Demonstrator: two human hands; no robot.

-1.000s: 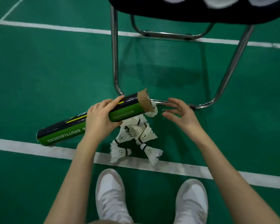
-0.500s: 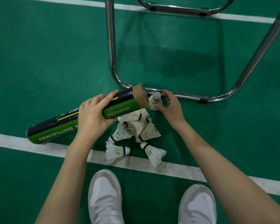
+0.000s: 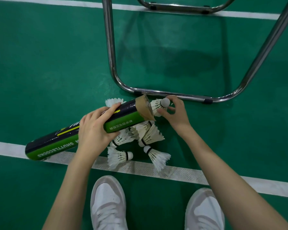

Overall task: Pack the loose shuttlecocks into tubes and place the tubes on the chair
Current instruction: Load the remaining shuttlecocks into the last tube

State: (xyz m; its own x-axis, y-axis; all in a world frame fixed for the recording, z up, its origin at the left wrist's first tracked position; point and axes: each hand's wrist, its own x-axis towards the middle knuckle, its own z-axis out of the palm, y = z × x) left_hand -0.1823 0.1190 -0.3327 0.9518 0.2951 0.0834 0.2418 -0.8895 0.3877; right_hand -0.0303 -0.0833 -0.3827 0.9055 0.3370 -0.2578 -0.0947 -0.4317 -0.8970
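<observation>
Shuttlecock (image 3: 158, 106) at the tube (image 3: 83, 131) mouth, feathers first.
Left hand (image 3: 94, 130) grips the tube; right hand (image 3: 175, 112) pinches the cork end — best kept straight, pushed gently.

The tube (image 3: 83, 135) is black and green with a yellow stripe, white lettering and a brown cardboard mouth. The shuttlecocks (image 3: 150, 135) are white with black bands. The floor (image 3: 48, 63) is green with white lines; the shoes (image 3: 108, 203) white and grey, the chair frame (image 3: 110, 47) shiny chrome.

Shuttlecock (image 3: 158, 105) now pinched in right hand (image 3: 175, 113), feathers-first at tube (image 3: 83, 130) mouth.
</observation>
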